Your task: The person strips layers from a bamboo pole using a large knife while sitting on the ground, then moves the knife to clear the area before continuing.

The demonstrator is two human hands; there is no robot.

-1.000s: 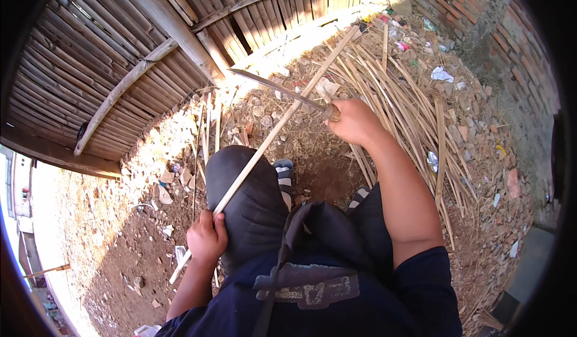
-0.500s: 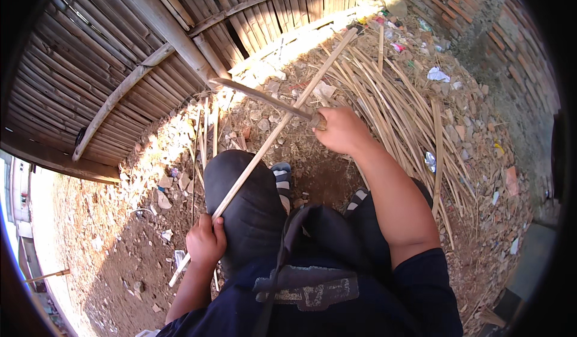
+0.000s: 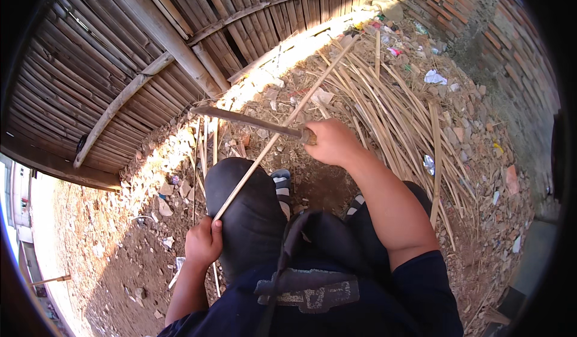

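The strip (image 3: 254, 167) runs slantwise through the middle of the frame, from upper centre to lower left, crossing the left trouser leg (image 3: 243, 196). The left hand (image 3: 203, 241) is closed round its lower part, at lower left, almost where it was a second ago. The right hand (image 3: 330, 141), right of centre, has its fingers wrapped round the handle of the knife (image 3: 246, 119). Since a second ago, hand and knife have come down and leftward, the tip dropping to left of upper centre. The blade crosses over the strip; whether it bites cannot be told.

At bottom centre, the dark shirt (image 3: 415, 301) bears a worn grey print (image 3: 309, 292). More strips lie in a heap (image 3: 390, 108) at upper right, with a silver wrapper (image 3: 428, 164) on it and a white scrap (image 3: 435, 77) just beside. A bamboo wall (image 3: 66, 90) fills the upper left, a brick wall (image 3: 511, 54) the upper right.
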